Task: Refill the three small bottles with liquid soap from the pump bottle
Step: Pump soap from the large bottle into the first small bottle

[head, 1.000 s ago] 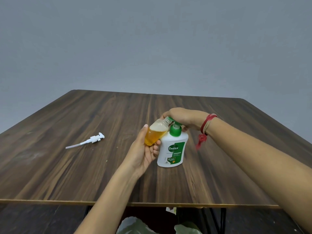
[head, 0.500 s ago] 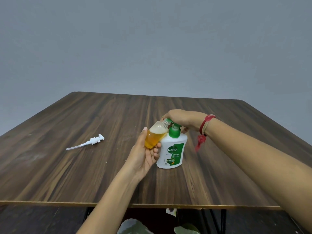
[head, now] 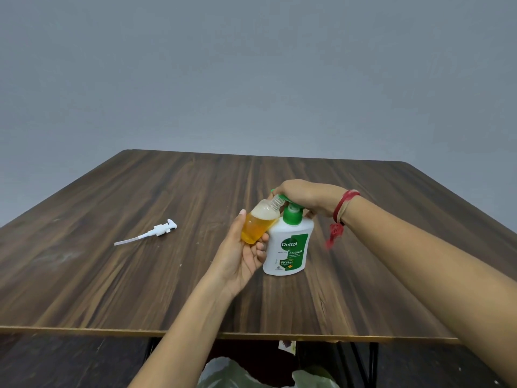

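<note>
A white pump bottle (head: 289, 247) with a green label and green pump head stands near the middle of the wooden table (head: 140, 275). My right hand (head: 303, 196) lies on top of the pump head, covering most of it. My left hand (head: 243, 253) holds a small clear bottle (head: 258, 222) tilted, its open threaded neck under the pump spout. The small bottle is mostly full of orange soap with foam on top. Only this one small bottle is in view.
A small white spray-pump cap (head: 152, 233) with its dip tube lies on the table to the left. The table's front edge (head: 112, 330) runs below my forearms. Crumpled plastic bags (head: 251, 373) lie on the floor under the table.
The pump head has risen a little under my right hand. The small bottle stays tilted at the spout, and both hands hold about the same place.
</note>
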`<state>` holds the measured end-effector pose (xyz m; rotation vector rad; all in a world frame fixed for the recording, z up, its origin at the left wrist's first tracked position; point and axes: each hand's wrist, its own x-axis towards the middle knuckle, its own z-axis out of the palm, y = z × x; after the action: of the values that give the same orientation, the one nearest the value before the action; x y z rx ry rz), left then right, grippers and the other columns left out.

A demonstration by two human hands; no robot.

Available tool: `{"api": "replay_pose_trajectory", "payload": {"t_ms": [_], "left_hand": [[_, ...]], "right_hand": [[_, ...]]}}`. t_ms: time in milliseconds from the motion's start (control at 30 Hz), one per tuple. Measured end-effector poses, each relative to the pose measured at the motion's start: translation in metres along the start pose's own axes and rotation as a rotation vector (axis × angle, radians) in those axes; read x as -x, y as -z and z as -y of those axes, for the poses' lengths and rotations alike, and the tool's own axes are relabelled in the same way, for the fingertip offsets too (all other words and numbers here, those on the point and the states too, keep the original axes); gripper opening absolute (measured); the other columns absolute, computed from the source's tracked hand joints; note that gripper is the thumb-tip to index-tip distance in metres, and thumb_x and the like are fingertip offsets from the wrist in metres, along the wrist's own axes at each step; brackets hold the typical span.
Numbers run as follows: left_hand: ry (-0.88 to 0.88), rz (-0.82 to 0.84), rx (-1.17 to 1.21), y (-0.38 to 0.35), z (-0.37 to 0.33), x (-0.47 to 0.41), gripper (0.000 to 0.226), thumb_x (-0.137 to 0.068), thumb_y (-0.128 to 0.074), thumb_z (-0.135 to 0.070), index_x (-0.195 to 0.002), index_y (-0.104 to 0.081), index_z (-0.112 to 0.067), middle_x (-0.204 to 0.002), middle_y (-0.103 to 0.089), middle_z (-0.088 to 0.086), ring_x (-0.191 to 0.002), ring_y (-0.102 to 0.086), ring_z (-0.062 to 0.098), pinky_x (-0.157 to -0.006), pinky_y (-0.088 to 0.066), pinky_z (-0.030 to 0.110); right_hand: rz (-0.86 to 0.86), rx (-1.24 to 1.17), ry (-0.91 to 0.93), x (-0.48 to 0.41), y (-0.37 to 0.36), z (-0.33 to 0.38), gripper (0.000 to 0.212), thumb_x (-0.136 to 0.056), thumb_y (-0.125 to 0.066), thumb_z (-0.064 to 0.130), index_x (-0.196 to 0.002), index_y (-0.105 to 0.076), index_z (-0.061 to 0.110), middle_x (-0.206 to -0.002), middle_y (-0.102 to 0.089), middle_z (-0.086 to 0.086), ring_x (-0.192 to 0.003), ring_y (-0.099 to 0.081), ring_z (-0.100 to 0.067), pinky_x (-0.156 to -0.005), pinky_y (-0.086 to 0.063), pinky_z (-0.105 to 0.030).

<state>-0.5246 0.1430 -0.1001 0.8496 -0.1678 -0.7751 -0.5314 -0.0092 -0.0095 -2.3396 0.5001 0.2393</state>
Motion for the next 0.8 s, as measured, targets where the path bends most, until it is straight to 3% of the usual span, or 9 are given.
{"api": "replay_pose_trajectory", "payload": {"t_ms": [167,300,433,633,800], "left_hand": [[0.01,-0.004,0.029,-0.004,-0.0002,-0.0007,0.044,-0.095,-0.047,-0.046,-0.1,-0.059,-0.005,-0.058,-0.056,0.006,-0.039,-0.05,0.005,-0.039,-0.045,0.015],[0.012,-0.025,0.029,-0.0056,-0.0021,0.0017,0.043,-0.095,-0.046,-0.045,-0.094,-0.06,-0.005,-0.055,-0.055,0.005,-0.037,-0.049,0.005,-0.037,-0.045,0.014],[0.02,-0.011,0.025,-0.0057,-0.0034,0.0049,0.043,-0.095,-0.047,-0.045,-0.097,-0.06,-0.004,-0.057,-0.056,0.006,-0.038,-0.051,0.006,-0.038,-0.045,0.014],[0.016,-0.039,0.028,-0.0091,-0.0028,0.0043,0.043,-0.096,-0.046,-0.044,-0.093,-0.06,-0.003,-0.054,-0.055,0.005,-0.037,-0.05,0.006,-0.038,-0.045,0.014],[0.014,-0.027,0.014,-0.0054,-0.0028,0.004,0.043,-0.095,-0.048,-0.045,-0.096,-0.06,-0.003,-0.057,-0.057,0.006,-0.038,-0.051,0.006,-0.039,-0.046,0.015]], "right_hand": [[-0.031,0.018,-0.014,0.0005,-0.0013,0.0012,0.032,-0.089,-0.038,0.021,-0.107,-0.061,0.007,-0.096,-0.062,-0.012,-0.081,-0.056,-0.025,-0.07,-0.044,-0.033],[-0.053,0.029,-0.02,0.0047,-0.0048,0.0019,0.023,-0.09,-0.037,0.02,-0.093,-0.058,0.011,-0.094,-0.057,-0.013,-0.081,-0.051,-0.027,-0.067,-0.04,-0.032],[-0.012,0.016,-0.018,0.0081,0.0019,0.0039,0.037,-0.088,-0.037,0.022,-0.11,-0.062,0.007,-0.092,-0.062,-0.008,-0.08,-0.054,-0.021,-0.064,-0.043,-0.029],[-0.041,0.0,-0.037,0.007,-0.0026,0.0008,0.019,-0.085,-0.04,0.023,-0.082,-0.057,0.017,-0.088,-0.059,-0.01,-0.077,-0.052,-0.026,-0.07,-0.041,-0.034],[-0.029,0.006,-0.02,0.0073,-0.0004,0.0031,0.032,-0.089,-0.036,0.022,-0.105,-0.062,0.011,-0.093,-0.06,-0.011,-0.076,-0.054,-0.022,-0.067,-0.042,-0.031]]}}
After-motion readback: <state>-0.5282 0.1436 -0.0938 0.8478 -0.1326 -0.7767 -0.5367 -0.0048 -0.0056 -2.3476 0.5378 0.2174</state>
